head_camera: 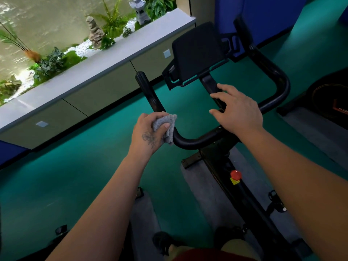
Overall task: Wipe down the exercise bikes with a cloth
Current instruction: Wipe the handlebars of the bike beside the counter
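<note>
Head view, left hand: the left hand [148, 132] gripped a small grey terry cloth [165, 127], fingers and thumb curled round it, pressing it onto the left bend of the black tubular handlebar [190, 143] of the black exercise bike [231, 166].
Head view, cloth position: wrapped over the bar where the left upright grip met the cross section, presumably so the wipe could cover the tube all round.
Head view, right hand: the right hand [239, 112] hovered over the bar's centre stem, fingers spread and relaxed, holding nothing; contact with the bar could not be confirmed. Judged a steadying or reaching posture.
Head view, console: a black rectangular console panel [195, 51] stood at the far end of the stem, not touched.
Head view, frame: a red round knob [236, 174] sat on the frame below the bar.
Head view, floor: teal green flooring [94, 166], with grey mats [205, 187] beneath the bike.
Head view, room: a long grey-topped ledge [105, 65] ran along the far left, with plants and white pebbles behind; blue wall panels [263, 16] stood at the far right.
</note>
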The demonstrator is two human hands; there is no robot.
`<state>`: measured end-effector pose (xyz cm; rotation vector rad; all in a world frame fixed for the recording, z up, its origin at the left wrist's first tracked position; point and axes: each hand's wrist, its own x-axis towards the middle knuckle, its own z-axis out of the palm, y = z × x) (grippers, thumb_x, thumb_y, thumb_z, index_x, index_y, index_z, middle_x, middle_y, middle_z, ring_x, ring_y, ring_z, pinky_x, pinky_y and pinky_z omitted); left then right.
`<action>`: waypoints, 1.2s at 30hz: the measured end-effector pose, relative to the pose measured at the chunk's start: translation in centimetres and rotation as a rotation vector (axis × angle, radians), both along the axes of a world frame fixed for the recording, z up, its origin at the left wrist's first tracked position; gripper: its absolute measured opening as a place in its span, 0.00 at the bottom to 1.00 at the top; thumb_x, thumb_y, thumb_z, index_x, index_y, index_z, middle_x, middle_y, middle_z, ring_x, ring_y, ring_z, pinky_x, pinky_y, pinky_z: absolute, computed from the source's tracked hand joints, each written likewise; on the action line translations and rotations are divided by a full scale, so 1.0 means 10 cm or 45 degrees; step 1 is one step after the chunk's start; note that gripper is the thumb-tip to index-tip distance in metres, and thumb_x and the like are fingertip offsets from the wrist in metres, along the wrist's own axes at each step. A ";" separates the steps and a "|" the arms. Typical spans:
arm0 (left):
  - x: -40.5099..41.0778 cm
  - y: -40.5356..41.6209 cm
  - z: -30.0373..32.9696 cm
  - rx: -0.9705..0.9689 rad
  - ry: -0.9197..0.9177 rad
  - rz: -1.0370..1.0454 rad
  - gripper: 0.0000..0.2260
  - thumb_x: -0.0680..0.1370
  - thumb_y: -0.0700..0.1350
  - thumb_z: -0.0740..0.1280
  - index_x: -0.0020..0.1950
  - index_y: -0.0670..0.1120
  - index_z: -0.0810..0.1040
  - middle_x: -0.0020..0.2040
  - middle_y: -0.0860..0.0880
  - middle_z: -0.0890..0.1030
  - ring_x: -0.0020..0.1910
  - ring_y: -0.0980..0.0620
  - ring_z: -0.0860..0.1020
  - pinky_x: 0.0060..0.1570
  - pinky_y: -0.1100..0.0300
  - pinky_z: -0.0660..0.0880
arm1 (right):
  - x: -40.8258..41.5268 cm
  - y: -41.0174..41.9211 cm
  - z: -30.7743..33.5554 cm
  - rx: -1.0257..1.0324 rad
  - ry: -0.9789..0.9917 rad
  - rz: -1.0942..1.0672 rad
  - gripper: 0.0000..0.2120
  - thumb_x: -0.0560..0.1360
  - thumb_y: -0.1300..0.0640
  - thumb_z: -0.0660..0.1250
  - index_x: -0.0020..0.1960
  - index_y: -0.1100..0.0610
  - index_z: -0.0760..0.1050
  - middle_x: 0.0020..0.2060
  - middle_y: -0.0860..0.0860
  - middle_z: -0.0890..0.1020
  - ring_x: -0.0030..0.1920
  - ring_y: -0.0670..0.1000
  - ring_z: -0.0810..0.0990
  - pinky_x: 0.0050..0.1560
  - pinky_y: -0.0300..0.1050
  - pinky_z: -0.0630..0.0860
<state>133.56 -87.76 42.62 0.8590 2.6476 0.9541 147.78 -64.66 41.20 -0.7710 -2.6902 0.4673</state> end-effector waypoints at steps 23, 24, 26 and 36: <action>0.32 -0.15 -0.04 -0.020 0.068 -0.078 0.14 0.80 0.48 0.76 0.65 0.57 0.85 0.50 0.56 0.74 0.48 0.67 0.73 0.46 0.75 0.65 | 0.08 0.18 -0.07 -0.175 -0.036 0.214 0.16 0.84 0.49 0.63 0.71 0.47 0.76 0.81 0.47 0.65 0.76 0.57 0.69 0.73 0.62 0.70; 0.30 -0.14 -0.03 -0.028 0.074 -0.079 0.14 0.80 0.48 0.76 0.65 0.57 0.85 0.49 0.56 0.74 0.47 0.64 0.73 0.46 0.72 0.66 | 0.08 0.20 -0.07 -0.189 -0.035 0.232 0.16 0.84 0.49 0.62 0.71 0.47 0.75 0.82 0.47 0.64 0.77 0.57 0.68 0.74 0.62 0.69; 0.33 -0.14 -0.01 -0.042 0.093 -0.097 0.14 0.80 0.48 0.76 0.66 0.56 0.85 0.49 0.54 0.74 0.46 0.57 0.74 0.46 0.67 0.67 | 0.09 0.22 -0.07 -0.214 -0.034 0.253 0.16 0.85 0.50 0.61 0.72 0.47 0.74 0.82 0.47 0.63 0.78 0.56 0.67 0.76 0.61 0.67; 0.67 -0.06 -0.06 -0.080 0.165 -0.187 0.16 0.78 0.50 0.78 0.66 0.52 0.85 0.54 0.52 0.77 0.52 0.53 0.76 0.52 0.62 0.67 | 0.10 0.21 -0.07 -0.250 -0.055 0.278 0.17 0.84 0.50 0.59 0.71 0.47 0.72 0.83 0.47 0.62 0.78 0.56 0.66 0.77 0.62 0.65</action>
